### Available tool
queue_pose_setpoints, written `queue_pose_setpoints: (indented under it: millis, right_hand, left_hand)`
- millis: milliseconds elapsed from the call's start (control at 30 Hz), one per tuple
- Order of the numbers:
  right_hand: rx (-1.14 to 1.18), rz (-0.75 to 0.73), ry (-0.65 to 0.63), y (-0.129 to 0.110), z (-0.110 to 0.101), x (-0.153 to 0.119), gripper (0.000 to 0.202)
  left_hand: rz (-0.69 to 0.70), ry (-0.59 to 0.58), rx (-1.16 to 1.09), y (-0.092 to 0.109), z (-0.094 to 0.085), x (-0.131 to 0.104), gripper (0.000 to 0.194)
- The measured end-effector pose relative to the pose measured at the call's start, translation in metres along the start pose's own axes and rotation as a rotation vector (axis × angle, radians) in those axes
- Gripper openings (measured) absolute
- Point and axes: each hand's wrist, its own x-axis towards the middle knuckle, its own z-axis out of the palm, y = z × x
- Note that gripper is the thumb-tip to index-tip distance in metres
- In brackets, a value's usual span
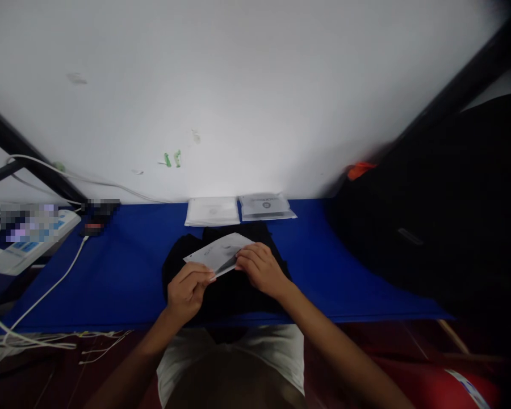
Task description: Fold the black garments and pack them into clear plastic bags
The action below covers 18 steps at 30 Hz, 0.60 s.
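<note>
A pale, frosted plastic bag [213, 254] is held up between my hands, with faint dark print on its face. My left hand [190, 289] pinches its lower left edge between thumb and fingers. At the opposite side, my right hand [262, 268] grips the bag's right edge, fingers curled by a dark gap that looks like its opening. Beneath the bag lies a folded black cloth [238, 295], partly covered by my hands. Behind it, two more flat packets rest against the wall: a whitish one [213, 211] and a greyer one [267, 207] with a dark round mark.
All this lies on a blue cloth-covered surface [140, 255]. A white power strip [38, 241] and a white cable [68, 270] are at the left. A large black mass [430, 216] stands at the right. A red object [447, 389] shows at the lower right.
</note>
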Motion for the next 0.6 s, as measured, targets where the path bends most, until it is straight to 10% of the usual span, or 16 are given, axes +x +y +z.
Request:
queue_pose_setpoints:
  millis: [267,600]
  right_hand:
    - [-0.022,0.136,-0.089,0.048,-0.020,-0.021,0.012]
    - [0.133,0.041,-0.410,0.012,-0.012,0.003,0.044]
  left_hand:
    - [-0.065,0.078,-0.036,0.004,-0.016,0.007,0.009]
    - [-0.124,-0.099,-0.315,0.013,0.003,-0.013,0.014]
